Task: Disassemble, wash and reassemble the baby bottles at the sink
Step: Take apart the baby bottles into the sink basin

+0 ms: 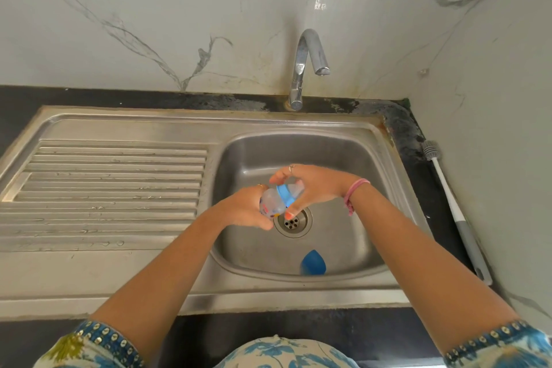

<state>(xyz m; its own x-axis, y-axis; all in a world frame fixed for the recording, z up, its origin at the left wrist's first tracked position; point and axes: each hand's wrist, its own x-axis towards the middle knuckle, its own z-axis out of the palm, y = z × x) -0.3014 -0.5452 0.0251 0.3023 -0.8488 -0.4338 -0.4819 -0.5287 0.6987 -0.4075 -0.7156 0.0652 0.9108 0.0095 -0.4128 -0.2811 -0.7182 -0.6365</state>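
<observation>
Your left hand holds the bottle over the sink middle; your right hand grips its blue ring. If the ring loosens suddenly, it can fall toward the drain at 6 o'clock.

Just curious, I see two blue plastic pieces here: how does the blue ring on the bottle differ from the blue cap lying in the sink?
The blue ring sits on the bottle, gripped by the right hand; the blue cap lies loose in the sink, untouched. The ring is light blue, the cap darker. The ring is a band; the cap is dome-shaped. Both are blue bottle parts.
</observation>
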